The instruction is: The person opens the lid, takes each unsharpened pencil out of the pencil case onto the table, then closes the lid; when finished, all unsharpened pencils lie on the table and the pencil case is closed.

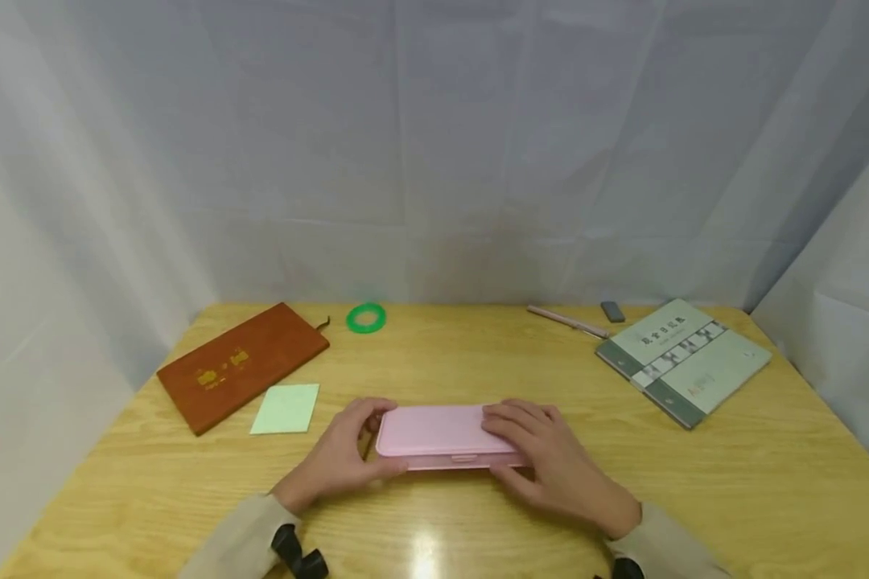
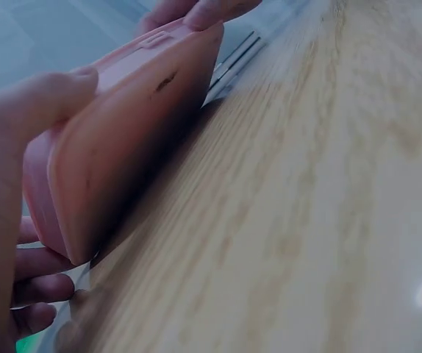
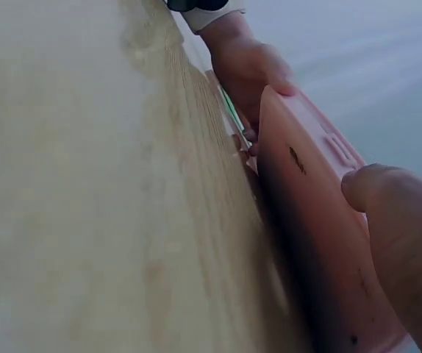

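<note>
A pink case (image 1: pixel 434 430), its lid down and its clasp facing the person, is held between two hands over the near middle of a wooden table (image 1: pixel 463 362). From both wrist views we see its marked underside, the near edge tilted up off the wood; whether the far edge touches, we cannot tell. The left hand (image 1: pixel 342 450) grips one end, thumb along the front, fingers curled behind. The right hand (image 1: pixel 546 462) clamps the other, fingers spread over the lid, thumb at the front edge. To the left we find a pale green paper pad (image 1: pixel 286 408) just beside a brown notebook (image 1: pixel 242 370), with a green ring (image 1: pixel 365 328) farther back. At right, a slim pen (image 1: pixel 561 318) and a dark grey block (image 1: pixel 612 312) lie near a pale green ledger (image 1: pixel 702 362).
</note>
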Demonstrator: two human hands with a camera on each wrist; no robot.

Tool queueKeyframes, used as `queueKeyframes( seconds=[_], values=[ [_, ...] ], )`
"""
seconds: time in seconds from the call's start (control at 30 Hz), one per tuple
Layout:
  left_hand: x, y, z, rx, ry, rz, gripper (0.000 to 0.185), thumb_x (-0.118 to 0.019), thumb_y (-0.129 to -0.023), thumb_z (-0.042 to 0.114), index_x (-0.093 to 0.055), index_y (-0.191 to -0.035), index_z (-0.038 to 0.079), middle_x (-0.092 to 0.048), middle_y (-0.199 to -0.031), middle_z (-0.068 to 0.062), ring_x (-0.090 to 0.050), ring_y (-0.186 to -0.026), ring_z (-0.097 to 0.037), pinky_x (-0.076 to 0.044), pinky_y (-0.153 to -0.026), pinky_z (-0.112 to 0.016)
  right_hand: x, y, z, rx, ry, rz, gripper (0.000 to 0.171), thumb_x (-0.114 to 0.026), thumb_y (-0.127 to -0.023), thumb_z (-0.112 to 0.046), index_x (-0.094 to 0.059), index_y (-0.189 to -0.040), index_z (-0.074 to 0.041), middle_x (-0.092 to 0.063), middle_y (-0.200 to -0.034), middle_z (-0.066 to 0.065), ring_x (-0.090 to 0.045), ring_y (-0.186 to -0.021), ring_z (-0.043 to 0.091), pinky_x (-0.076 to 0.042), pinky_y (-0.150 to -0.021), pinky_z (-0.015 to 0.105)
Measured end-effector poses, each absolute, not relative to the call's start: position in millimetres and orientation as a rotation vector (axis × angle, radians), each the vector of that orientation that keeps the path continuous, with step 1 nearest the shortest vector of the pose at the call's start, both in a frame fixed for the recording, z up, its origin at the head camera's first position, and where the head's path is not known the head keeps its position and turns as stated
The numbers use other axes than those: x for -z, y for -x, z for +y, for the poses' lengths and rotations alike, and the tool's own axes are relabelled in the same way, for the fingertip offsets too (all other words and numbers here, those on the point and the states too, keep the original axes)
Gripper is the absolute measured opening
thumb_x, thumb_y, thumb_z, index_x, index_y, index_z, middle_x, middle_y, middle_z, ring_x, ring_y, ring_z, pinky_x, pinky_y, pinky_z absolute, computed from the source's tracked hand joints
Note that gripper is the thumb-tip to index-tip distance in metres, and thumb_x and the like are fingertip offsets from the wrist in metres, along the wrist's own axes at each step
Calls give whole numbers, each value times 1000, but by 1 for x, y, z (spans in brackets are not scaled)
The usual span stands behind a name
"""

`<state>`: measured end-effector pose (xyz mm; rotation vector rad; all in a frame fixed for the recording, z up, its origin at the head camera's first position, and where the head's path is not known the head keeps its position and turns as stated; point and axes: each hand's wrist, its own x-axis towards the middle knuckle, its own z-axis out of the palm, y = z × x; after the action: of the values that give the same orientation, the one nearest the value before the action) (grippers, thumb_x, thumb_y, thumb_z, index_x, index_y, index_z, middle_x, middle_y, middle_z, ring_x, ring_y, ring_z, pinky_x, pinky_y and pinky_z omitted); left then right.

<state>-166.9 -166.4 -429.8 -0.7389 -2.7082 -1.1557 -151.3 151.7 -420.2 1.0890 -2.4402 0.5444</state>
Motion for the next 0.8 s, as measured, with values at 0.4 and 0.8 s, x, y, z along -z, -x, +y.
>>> queueKeyframes(
  seconds=[0.4, 0.8],
  values=[
    [433, 166, -161, 1423, 668, -2643, 62, -79, -76, 29, -57, -126, -1, -56, -89, -1, -48, -78, -9, -42, -67, -22, 404, 163, 128, -404, -1163, -2322, 30, -63, -90, -35, -68, -110, -13, -67, -107, 0, -62, -99, 17, -49, -80, 38],
    [430, 164, -155, 1623, 558, -2636, 62, -80, -77, 21, -49, -127, 1, -63, -107, -12, -51, -87, -15, -42, -76, -25, 401, 166, 119, -240, -1213, -2211, 25, -55, -91, -23, -68, -99, -4, -68, -93, 6, -64, -82, 18, -54, -75, 33]
  ],
)
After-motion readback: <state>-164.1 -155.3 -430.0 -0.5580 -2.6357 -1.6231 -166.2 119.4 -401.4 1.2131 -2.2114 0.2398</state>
